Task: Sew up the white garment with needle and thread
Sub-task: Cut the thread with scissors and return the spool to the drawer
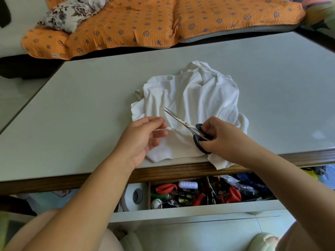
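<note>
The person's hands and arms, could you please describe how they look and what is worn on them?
Both the left hand and right hand are bare: no gloves, rings, watch or bracelet show. The forearms are bare too, with no sleeves in view.

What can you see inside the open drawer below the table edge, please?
A white spool of thread, a red strap, a pale round bell and mixed clutter. The wooden table edge hides the rear of the white drawer.
</note>
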